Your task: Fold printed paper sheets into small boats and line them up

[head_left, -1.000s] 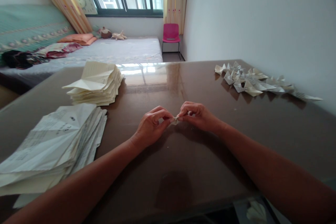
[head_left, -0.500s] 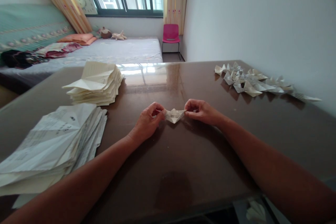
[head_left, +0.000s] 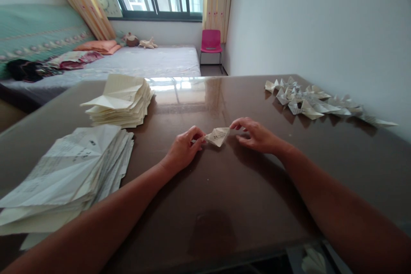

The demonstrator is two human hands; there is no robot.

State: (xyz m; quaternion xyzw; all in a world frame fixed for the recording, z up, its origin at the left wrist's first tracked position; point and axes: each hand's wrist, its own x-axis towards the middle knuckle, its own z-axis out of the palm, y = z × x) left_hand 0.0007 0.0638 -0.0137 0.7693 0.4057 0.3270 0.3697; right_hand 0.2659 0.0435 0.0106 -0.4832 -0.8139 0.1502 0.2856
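A small folded paper boat [head_left: 218,136] with dark print on its side is held just over the brown table [head_left: 205,209]. My left hand [head_left: 185,147] pinches its left tip between thumb and fingers. At the boat's right tip is my right hand [head_left: 257,135], its thumb and fingers apart; the index fingertip is close to or touching the paper. Several similar folded paper boats [head_left: 308,100] sit in a cluster at the far right of the table.
A stack of creased white printed sheets [head_left: 67,171] lies at the left, beside my left forearm. Behind it stands a stack of cream sheets [head_left: 120,98]. The white wall [head_left: 314,21] runs along the right. Beyond the table are a bed [head_left: 160,62] and a pink chair [head_left: 211,42].
My hands have moved apart, and the folded paper between them has spread into a wider boat shape. The fingers of my right hand have opened from their pinch.
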